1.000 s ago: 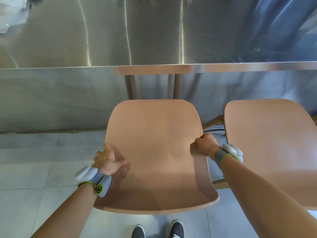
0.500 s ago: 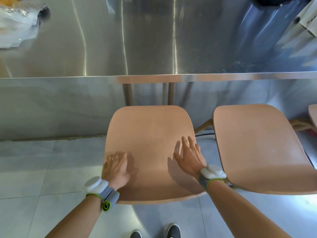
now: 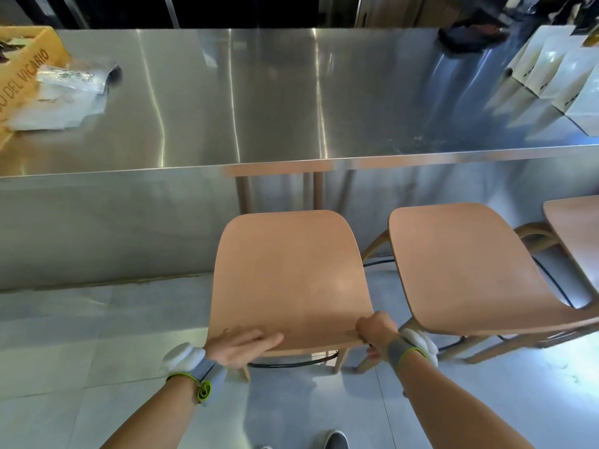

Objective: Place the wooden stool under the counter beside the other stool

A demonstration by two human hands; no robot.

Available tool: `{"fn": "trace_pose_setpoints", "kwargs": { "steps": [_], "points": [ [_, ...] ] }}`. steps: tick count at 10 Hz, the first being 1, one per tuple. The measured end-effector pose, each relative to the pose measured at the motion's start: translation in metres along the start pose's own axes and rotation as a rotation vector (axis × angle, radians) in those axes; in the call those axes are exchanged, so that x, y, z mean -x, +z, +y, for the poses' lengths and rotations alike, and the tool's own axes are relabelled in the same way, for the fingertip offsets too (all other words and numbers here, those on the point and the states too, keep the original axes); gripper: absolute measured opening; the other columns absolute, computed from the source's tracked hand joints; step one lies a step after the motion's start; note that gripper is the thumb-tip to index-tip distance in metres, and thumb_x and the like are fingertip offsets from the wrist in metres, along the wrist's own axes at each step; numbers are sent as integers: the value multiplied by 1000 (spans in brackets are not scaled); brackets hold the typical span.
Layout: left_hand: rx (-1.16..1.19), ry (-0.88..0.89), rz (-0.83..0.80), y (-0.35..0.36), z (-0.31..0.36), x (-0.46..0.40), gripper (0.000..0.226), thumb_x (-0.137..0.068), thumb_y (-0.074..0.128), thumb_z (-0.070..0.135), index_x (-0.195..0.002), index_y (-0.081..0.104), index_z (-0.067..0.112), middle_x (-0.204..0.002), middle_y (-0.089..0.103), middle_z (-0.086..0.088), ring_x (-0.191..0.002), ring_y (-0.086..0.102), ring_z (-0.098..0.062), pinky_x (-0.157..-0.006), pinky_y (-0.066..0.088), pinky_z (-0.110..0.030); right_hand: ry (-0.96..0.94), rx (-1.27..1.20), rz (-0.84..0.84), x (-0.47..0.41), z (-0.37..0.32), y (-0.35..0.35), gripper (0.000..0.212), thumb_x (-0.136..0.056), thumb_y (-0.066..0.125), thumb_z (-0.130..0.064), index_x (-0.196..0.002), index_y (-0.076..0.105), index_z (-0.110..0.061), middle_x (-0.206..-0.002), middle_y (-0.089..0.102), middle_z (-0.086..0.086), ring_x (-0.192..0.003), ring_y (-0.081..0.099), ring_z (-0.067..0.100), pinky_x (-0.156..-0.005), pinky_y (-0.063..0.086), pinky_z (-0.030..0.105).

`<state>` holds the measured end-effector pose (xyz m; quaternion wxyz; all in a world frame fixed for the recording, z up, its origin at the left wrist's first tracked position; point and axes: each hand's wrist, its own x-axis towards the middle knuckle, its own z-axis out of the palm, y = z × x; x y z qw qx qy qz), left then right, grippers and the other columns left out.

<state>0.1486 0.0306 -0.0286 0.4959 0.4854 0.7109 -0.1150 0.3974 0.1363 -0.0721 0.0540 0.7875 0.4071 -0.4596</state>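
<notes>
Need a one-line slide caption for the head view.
Both hands, left hand flat and right hand gripping, on the wooden stool beside the other stool at the steel counter.

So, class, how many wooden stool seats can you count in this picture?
3. One in the middle, with the left hand and right hand at its near edge; one beside it on the right; one cut off at the right edge. More may sit out of view.

Supports: tiled floor, steel counter.
Floor bears three wooden stools side by side. Counter bears yellow crate and plastic bags far left, white boxes far right.
</notes>
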Motion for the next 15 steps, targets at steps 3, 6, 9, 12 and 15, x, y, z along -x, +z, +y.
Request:
{"fn": "trace_pose_setpoints", "kwargs": {
  "steps": [3,6,9,12,15],
  "points": [
    [-290,75,14,7,-16,-7,33,-81,50,32,-114,48,35,-126,55,-3,-121,51,-29,-87,41,-35,72,-487,-63,-10,3,1,12,-94,41,2,-103,49,5,-83,54,17,-69,65,37,-39,57,44],
    [-325,30,3,8,-24,-13,43,-89,35,20,-129,44,32,-138,49,-5,-128,46,-31,-96,39,-35,11,-480,-8,-5,6,10,15,-91,42,2,-78,42,-4,-92,53,18,-73,66,36,-55,60,48],
    [-301,12,49,13,-43,-7,45,-90,35,20,-132,43,33,-140,46,-5,-132,42,-31,-102,37,-35,-9,-446,-58,-1,-2,24,5,-94,41,0,-95,45,0,-88,53,15,-60,62,28,-48,60,43],
    [-281,40,-9,-13,-27,13,89,-69,60,61,-147,26,37,-153,37,0,-140,37,-25,-109,38,-35,-159,184,86,30,-20,1,28,-92,52,-16,-67,40,-9,-76,49,10,-82,53,30,-71,47,34],
    [87,224,263,-50,36,75,130,-32,45,99,-138,46,22,-138,55,1,-125,53,-19,-105,45,-32,-595,182,211,82,-38,-83,50,-66,55,-58,-67,61,-8,-66,61,4,-69,62,30,-63,53,37]
  ]
}}
